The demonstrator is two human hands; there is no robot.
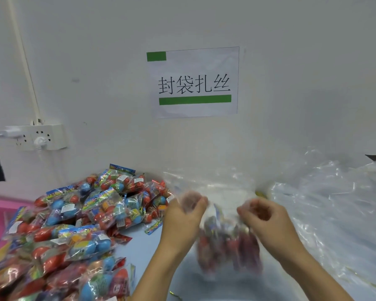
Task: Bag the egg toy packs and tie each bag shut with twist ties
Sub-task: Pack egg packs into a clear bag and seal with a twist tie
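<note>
Gripping the mouth of a clear plastic bag [226,213], blurred, between left hand [188,210] and right hand [262,215], fingers curled on its edges, egg toy packs [228,246] are hung inside above the counter [139,246], likely settling before tying; unbagged packs [74,224] are heaped left.

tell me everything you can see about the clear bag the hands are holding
The clear bag is thin, see-through plastic, blurred by motion. It hangs between the two hands above the pale blue table, mouth up. The left hand and the right hand each grip one side of its mouth and pull it apart. Inside, at the bottom, sit several egg toy packs, mostly red; their number cannot be told. No twist tie shows on it.
</note>
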